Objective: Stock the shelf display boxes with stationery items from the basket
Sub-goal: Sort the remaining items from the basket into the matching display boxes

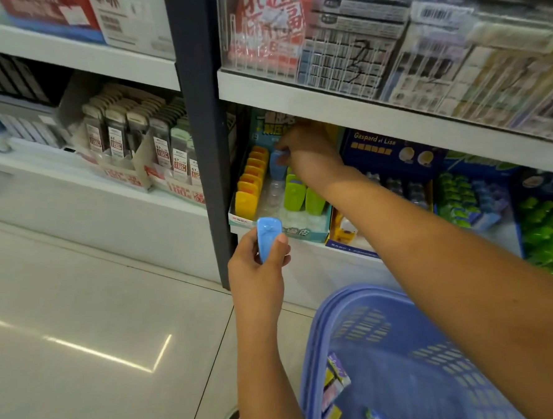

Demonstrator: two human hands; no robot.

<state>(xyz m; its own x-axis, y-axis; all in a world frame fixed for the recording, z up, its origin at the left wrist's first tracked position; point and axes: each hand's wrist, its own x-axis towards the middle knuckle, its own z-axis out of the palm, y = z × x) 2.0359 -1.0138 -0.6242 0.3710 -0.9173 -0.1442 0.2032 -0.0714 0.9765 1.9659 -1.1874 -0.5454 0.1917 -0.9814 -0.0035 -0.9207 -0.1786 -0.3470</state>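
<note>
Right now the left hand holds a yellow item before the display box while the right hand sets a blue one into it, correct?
No. The head view shows the left hand holding a blue item, not yellow; the right hand sets a second blue item into the display box.

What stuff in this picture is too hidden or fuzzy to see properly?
Head view:
1. Blue item in the display box: the right hand partly covers it.
2. Blue basket: lower part cut off by the picture's bottom edge.
3. Top-shelf packets: labels blurred, unreadable.
4. Left hand's other blue item: fingers hide its lower end.
</note>
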